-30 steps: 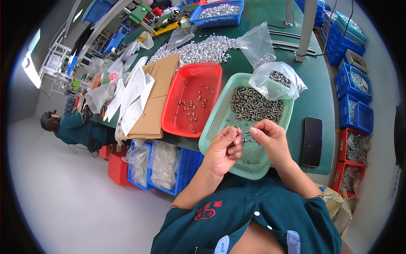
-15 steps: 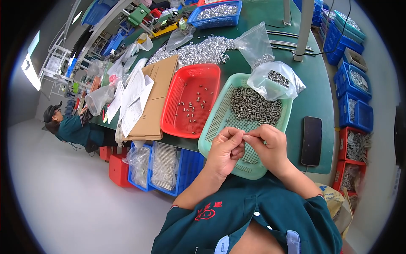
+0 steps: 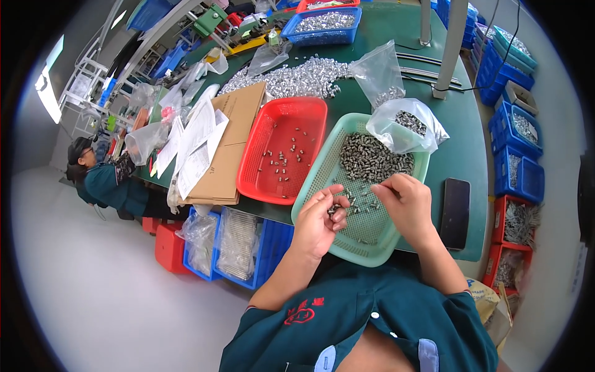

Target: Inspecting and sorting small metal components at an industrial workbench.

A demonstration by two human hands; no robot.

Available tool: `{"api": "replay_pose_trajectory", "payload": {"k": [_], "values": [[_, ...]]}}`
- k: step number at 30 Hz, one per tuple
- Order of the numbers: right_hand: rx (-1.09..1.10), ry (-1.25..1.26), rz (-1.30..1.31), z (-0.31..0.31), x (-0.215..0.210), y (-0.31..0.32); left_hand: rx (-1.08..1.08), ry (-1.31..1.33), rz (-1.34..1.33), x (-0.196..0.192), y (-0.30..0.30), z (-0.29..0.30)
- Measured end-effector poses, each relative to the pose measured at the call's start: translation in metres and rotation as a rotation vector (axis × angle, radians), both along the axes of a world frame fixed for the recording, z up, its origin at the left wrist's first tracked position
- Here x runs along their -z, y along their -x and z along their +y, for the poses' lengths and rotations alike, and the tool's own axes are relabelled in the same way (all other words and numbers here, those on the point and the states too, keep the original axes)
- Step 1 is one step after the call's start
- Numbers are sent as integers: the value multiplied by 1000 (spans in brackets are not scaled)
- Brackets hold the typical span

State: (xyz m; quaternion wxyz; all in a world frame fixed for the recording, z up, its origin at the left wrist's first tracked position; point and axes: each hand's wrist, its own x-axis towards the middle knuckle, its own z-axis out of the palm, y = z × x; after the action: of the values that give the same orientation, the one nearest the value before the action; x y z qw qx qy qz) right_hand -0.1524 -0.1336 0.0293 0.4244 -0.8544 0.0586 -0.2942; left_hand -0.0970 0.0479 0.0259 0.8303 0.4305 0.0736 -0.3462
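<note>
Over the pale green basket, my left hand is turned palm up, its curled fingers around several small metal cylinders. Its thumb and forefinger stand apart. To the right, my right hand has thumb and forefinger pinched together; whatever sits between them is too small to make out. A heap of dark metal cylinders fills the far part of the basket. Small thin metal pieces lie scattered nearer me, between the hands. Left of it, a red basket holds several similar cylinders, spread loosely.
A plastic bag of metal parts rests on the basket's far right corner. A phone lies to the right, flat cardboard and papers to the left. Shiny parts are piled farther back. Another person sits at far left.
My hands were together at the fingertips; now they are apart, the right one moved rightward. The left hand has opened somewhat, showing the metal cylinders in its fingers.
</note>
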Motion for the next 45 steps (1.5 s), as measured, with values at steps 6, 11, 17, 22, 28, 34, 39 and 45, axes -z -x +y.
{"api": "replay_pose_trajectory", "payload": {"k": [6, 11, 17, 22, 28, 34, 39, 45], "values": [[-20, 59, 15, 3, -6, 3, 73, 127, 15, 0, 1, 3], [-122, -322, 63, 14, -7, 9, 213, 305, 71, 2, 1, 1], [-138, -412, -30, 18, -3, 10, 214, 280, 66, 3, 6, -3], [-136, -340, -49, 17, -5, 10, 223, 261, 40, 2, 7, -4], [-144, -101, -130, 12, -9, 11, 246, 231, 9, 3, 6, -4], [-221, -31, -234, 16, -8, 8, 257, 114, -8, -7, 10, -10], [-227, -637, 67, 20, -6, 10, 287, 41, -34, -11, 5, -13], [-278, -1305, 180, 9, 10, -1, 193, 211, 117, -7, -5, -15]]}}
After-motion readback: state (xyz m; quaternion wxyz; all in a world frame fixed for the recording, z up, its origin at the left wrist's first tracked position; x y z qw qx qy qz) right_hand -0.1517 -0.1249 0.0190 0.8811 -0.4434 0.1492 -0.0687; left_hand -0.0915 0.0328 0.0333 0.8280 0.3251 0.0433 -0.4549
